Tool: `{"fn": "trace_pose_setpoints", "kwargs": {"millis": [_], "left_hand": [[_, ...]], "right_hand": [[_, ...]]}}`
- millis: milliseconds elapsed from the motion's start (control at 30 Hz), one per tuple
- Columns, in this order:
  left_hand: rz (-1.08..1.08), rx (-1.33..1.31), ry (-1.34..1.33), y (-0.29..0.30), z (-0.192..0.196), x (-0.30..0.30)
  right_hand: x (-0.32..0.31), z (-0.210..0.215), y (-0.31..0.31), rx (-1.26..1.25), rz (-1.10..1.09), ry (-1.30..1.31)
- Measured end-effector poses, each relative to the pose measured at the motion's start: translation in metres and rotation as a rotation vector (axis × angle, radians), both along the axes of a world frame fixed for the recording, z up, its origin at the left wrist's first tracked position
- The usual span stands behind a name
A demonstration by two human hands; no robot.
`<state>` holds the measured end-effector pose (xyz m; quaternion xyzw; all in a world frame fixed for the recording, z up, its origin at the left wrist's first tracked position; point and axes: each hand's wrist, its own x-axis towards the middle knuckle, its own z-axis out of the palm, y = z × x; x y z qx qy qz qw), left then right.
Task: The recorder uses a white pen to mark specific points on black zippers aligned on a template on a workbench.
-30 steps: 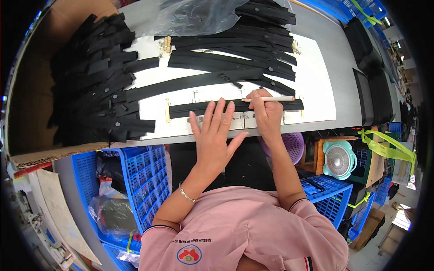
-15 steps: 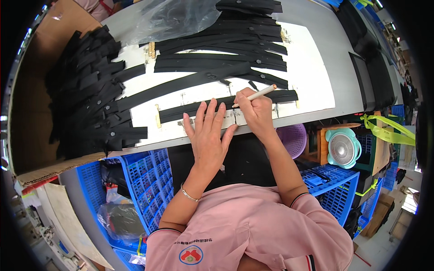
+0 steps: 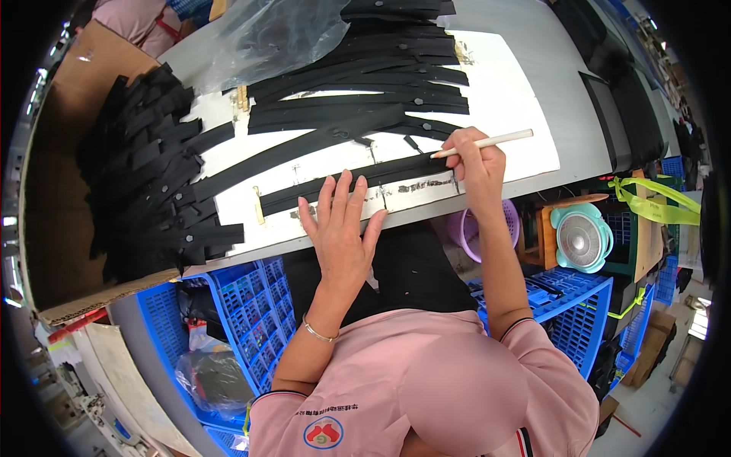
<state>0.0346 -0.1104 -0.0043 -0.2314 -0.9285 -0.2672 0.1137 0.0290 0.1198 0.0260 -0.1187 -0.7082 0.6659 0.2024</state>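
Observation:
A long black zipper strip point(image 3: 388, 169) lies across the white board point(image 3: 525, 114) near the table's front edge. The fingers of my left hand point(image 3: 336, 247) are spread flat, their tips resting on the strip's lower side. My right hand point(image 3: 481, 179) pinches a white pencil point(image 3: 509, 139), its tip touching or just over the right part of the strip. This hand hides the strip's right end. Beyond it, more black zipper strips point(image 3: 365, 76) are laid out in rows, one of them slanting toward the left.
At the left, a cardboard box point(image 3: 53, 190) stands beside a heap of black strips point(image 3: 141, 164). A clear plastic bag point(image 3: 278, 38) covers part of the far table. Blue crates point(image 3: 255, 312), a purple basket point(image 3: 512, 225) and a teal fan point(image 3: 582, 238) stand below the front edge.
My right hand has moved right along the strip with the pencil, which now lies flatter. My left hand stays spread over the strip.

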Motion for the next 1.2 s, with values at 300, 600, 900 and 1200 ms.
{"fn": "trace_pose_setpoints", "kwargs": {"millis": [300, 600, 900, 1200], "left_hand": [[0.012, 0.017, -0.025, 0.013, 0.005, 0.0], [-0.169, 0.283, 0.055, 0.095, 0.008, -0.029], [-0.142, 0.271, 0.067, 0.108, 0.0, -0.032], [-0.135, 0.276, 0.057, 0.108, -0.001, -0.031]], "right_hand": [[0.006, -0.019, 0.032, 0.011, -0.027, -0.09], [0.003, -0.03, 0.028, 0.127, 0.006, 0.06], [0.003, -0.032, 0.027, 0.248, -0.162, 0.109], [0.002, -0.029, 0.025, 0.33, -0.121, 0.026]]}}
